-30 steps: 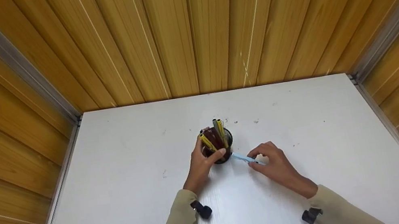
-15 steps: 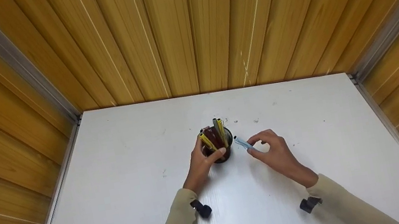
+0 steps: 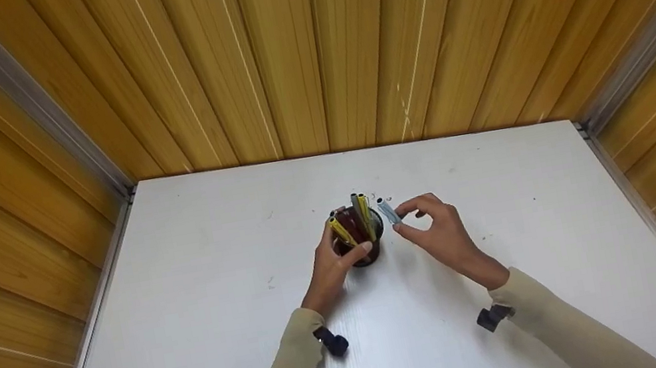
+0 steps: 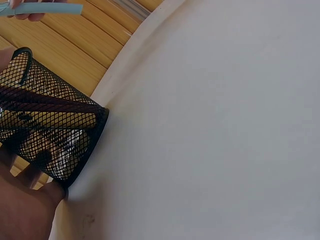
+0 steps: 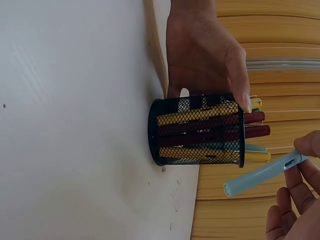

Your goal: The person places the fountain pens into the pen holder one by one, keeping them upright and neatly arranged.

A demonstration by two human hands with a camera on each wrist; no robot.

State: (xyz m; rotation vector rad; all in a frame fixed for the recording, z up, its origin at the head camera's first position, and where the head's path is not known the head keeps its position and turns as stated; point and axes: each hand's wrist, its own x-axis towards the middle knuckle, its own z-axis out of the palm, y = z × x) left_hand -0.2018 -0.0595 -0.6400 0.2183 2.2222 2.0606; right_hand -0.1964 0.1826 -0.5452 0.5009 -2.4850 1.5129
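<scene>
A black mesh pen cup [image 3: 368, 254] stands on the white table, with several yellow, dark red and grey-green pens [image 5: 257, 131] upright inside. My left hand [image 3: 331, 271] grips the cup from the left, its thumb at the rim. To the right of the cup, my right hand [image 3: 441, 235] pinches a light blue pen [image 3: 388, 211] between thumb and fingertips. In the right wrist view that pen [image 5: 262, 176] is raised off the table beside the cup's open top, its free end pointing down toward the table. The left wrist view shows the mesh wall [image 4: 50, 115] close up.
The white table [image 3: 214, 265] reaches back to wood-patterned panels [image 3: 277, 51], with metal frame posts at both back corners. Small dark marks [image 3: 422, 199] dot the tabletop. A black wrist camera [image 3: 332, 343] sits on the left sleeve, and another [image 3: 493, 318] on the right.
My right hand has lifted the light blue pen from low beside the cup's base up to rim height, turning it more upright. My left hand keeps its hold on the cup.
</scene>
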